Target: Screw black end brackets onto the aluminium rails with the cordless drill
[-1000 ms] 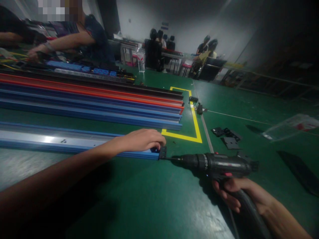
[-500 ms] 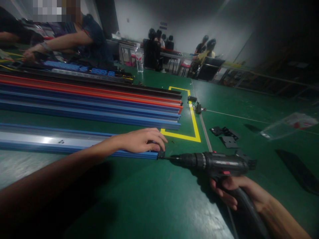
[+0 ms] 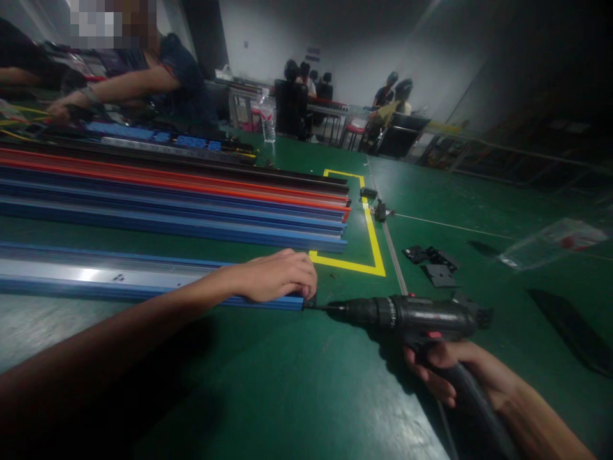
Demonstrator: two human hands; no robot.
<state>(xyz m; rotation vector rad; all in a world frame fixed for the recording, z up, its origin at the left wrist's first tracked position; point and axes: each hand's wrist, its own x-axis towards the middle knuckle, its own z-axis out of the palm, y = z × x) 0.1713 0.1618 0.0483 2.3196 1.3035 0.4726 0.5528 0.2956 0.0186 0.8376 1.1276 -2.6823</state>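
My right hand is wrapped around the handle of a black power drill, which lies level and points left. Its thin bit reaches the end of a blue metal rail with a silver inner face. At that end sits a small black end piece, partly covered by fingers. Over the rail's end, my left hand rests with fingers curled down, closed on the rail and its end piece. The exact contact of the bit is too small to make out.
Several blue, red and black rails lie behind. Black plates and small black parts lie to the right, near a tipped plastic bottle. Another bottle stands farther back. A co-worker's arm is at upper left.
My left fingers have curled in more tightly over the rail's end. The drill stays nearly in place, its bit still at the end piece.
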